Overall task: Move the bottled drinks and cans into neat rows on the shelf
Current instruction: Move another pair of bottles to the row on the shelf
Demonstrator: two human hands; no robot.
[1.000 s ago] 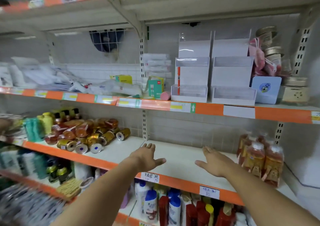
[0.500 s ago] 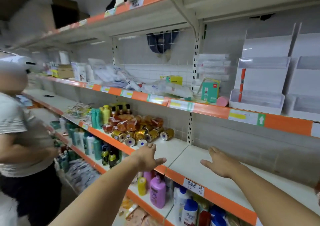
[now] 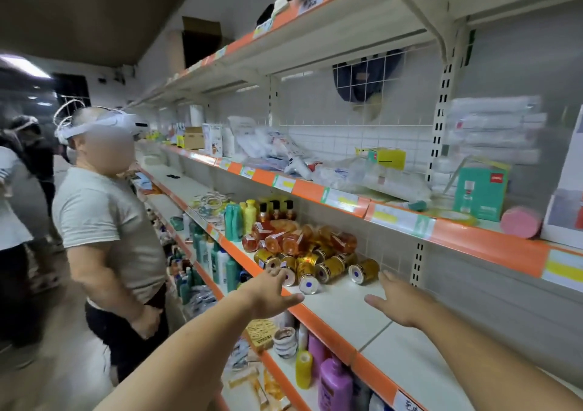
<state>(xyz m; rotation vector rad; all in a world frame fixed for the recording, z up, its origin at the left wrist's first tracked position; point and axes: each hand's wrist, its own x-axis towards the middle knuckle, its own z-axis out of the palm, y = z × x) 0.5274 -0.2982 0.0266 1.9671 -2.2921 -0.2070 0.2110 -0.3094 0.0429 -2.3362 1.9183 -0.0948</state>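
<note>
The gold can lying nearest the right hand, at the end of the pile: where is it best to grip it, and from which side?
Grip the gold can around its round side wall, coming from above. It lies on its side, base facing out, and its right flank is free, nearest the right hand.

both open, empty hands (image 3: 271,297) (image 3: 397,303) near toppled gold cans (image 3: 318,268) on the shelf (image 3: 353,312)

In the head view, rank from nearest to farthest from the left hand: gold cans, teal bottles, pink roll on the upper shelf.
From the left hand:
1. Gold cans, lying just beyond its fingertips.
2. Teal bottles, upright, farther left along the shelf.
3. Pink roll, one shelf up, far right.
</note>
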